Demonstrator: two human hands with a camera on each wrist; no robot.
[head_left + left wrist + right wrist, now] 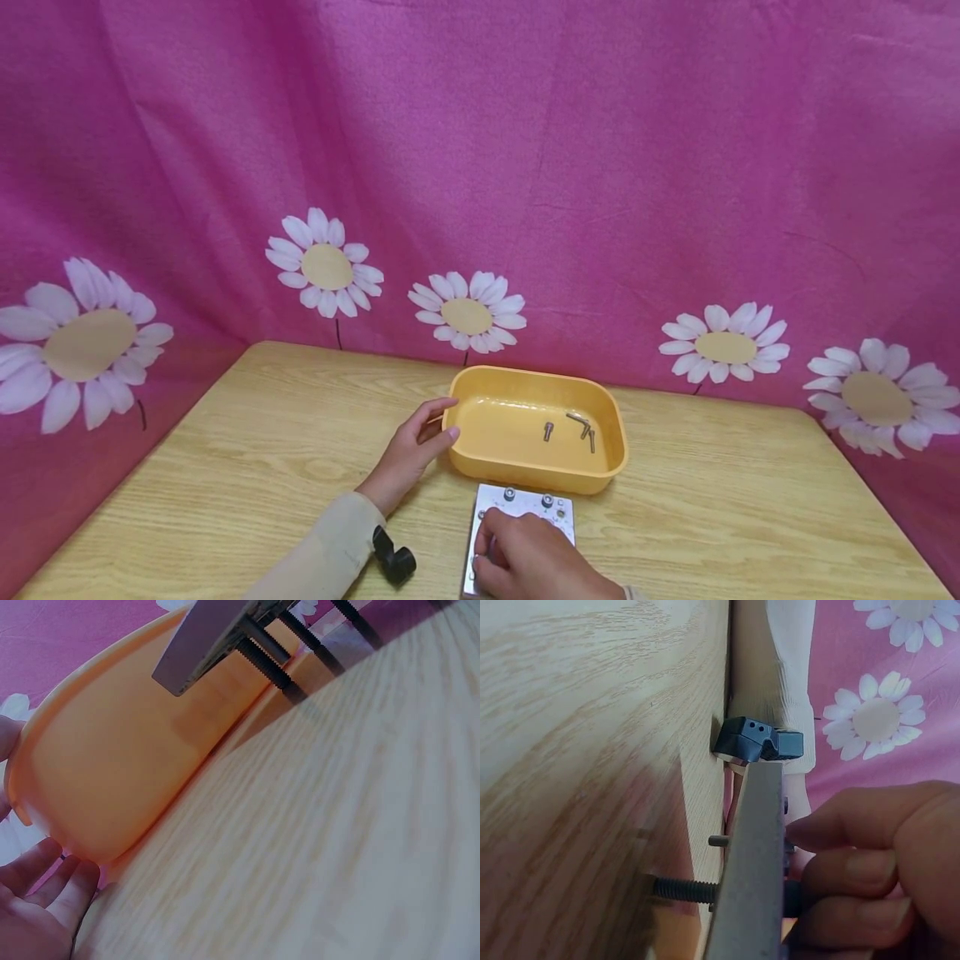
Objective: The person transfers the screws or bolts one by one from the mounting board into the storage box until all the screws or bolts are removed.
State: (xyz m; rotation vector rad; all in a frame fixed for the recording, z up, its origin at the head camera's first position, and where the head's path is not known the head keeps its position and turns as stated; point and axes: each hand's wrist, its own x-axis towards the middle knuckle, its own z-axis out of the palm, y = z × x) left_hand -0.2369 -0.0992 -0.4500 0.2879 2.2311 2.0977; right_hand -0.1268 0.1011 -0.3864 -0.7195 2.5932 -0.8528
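Observation:
My left hand (pixel 411 454) grips the left end of a yellow tray (pixel 517 475), thumb over its rim and other fingers against the outer end wall. In front of the tray is a silver metal plate (pixel 754 855) with socket-head bolts (pixel 547 501) along its far edge. Threaded shanks (pixel 686 890) jut from its underside towards the table. Over the plate's left part, my right hand (pixel 536 554) has curled fingers, the thumb and index finger pinching a small screw (pixel 790 845) at the top face. Much of that screw is hidden by the fingertips.
In the tray's right half lie a short socket-head screw (pixel 548 431), a bent hex key (pixel 579 422) and a thin screw (pixel 592 442). A black device (pixel 393 558) is strapped at my left wrist. A pink flowered curtain (pixel 600 208) rises behind the wooden table (pixel 712 500).

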